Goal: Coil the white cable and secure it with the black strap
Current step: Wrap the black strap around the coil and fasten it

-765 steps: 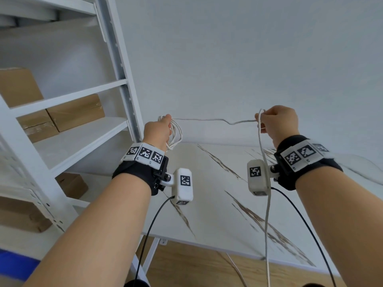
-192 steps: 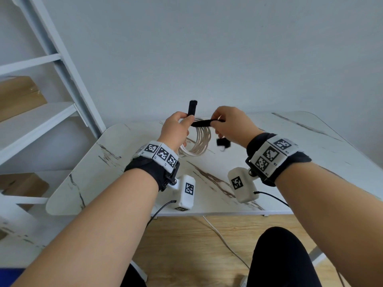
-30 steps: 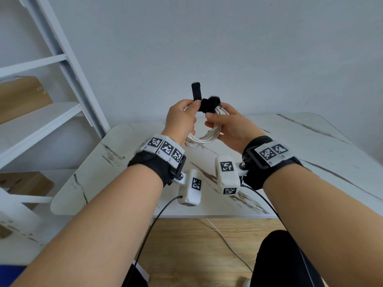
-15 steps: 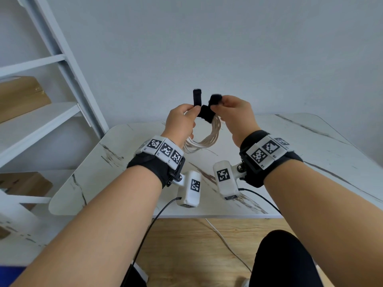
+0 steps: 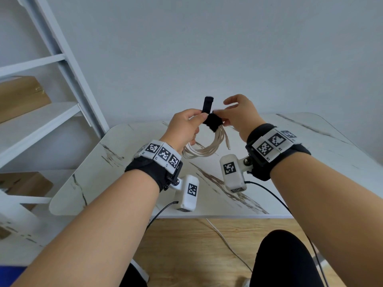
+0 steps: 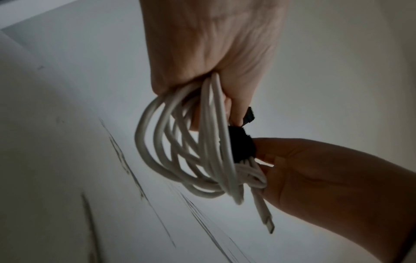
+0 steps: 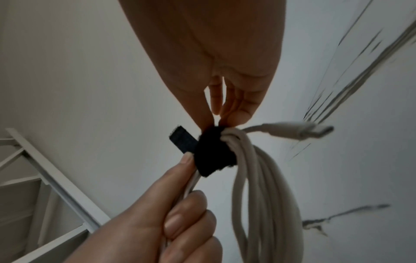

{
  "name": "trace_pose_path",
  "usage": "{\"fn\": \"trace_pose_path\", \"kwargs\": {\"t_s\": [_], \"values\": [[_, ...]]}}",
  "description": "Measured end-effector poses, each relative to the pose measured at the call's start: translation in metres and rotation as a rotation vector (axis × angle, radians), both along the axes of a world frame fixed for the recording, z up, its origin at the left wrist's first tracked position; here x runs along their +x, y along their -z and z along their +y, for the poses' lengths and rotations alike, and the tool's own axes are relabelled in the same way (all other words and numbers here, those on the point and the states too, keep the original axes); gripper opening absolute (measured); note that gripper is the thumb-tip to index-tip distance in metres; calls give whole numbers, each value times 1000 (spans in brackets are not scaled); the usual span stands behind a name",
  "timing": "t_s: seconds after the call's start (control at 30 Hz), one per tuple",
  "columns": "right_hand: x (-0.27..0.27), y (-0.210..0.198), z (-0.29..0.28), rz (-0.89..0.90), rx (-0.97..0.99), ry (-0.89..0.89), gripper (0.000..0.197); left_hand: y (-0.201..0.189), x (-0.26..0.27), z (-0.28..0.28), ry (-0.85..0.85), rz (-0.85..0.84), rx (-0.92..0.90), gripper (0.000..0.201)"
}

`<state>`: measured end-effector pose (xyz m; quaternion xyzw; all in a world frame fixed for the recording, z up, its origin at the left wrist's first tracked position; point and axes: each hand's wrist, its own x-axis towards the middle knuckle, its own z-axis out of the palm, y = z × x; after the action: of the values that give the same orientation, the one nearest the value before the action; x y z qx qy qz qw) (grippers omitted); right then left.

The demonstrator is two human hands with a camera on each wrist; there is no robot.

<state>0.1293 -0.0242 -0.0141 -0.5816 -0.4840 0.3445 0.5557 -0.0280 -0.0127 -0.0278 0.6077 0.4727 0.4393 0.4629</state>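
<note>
The white cable (image 5: 202, 150) hangs as a coil above the table, its connector (image 5: 228, 145) dangling loose. The black strap (image 5: 213, 122) is wound round the top of the bundle, with a short tail (image 5: 207, 104) sticking up. My left hand (image 5: 198, 119) grips the coil just beside the strap, thumb against the tail. My right hand (image 5: 220, 117) pinches the wound strap from the other side, index finger raised. In the right wrist view the strap (image 7: 213, 153) binds the cable (image 7: 258, 195) and my fingertips (image 7: 234, 116) meet on top of it. The left wrist view shows the coil (image 6: 180, 151) and strap (image 6: 242, 147).
The white marble-patterned table (image 5: 290, 172) lies under the hands. White shelving (image 5: 68, 65) with cardboard boxes (image 5: 20, 96) stands at the left. A grey wall is close behind. A thin cord (image 5: 228, 243) runs over the wood floor beside my knee (image 5: 284, 257).
My right hand has come from under the coil to its top and now pinches the wound strap. The strap's free end has been laid round the bundle. The coil sits slightly lower.
</note>
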Motion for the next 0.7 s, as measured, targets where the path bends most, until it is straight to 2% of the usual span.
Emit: {"fn": "trace_pose_path", "kwargs": {"t_s": [0.07, 0.2, 0.37, 0.53, 0.7], "values": [[4, 0, 1, -95, -8, -15, 38, 0, 0, -1, 1, -8, -13, 24], [6, -4, -3, -188, 32, -108, 23, -2, 2, -1, 23, 0, -22, 21], [5, -4, -7, -109, 54, -196, 26, -4, 2, 0, 38, 15, -25, 19], [1, -4, -11, -105, 92, -235, 16, -2, -1, 0, 70, 72, -28, 19], [2, 3, -7, -5, 71, -258, 12, -3, -5, 1, 45, 12, -87, 18]]}}
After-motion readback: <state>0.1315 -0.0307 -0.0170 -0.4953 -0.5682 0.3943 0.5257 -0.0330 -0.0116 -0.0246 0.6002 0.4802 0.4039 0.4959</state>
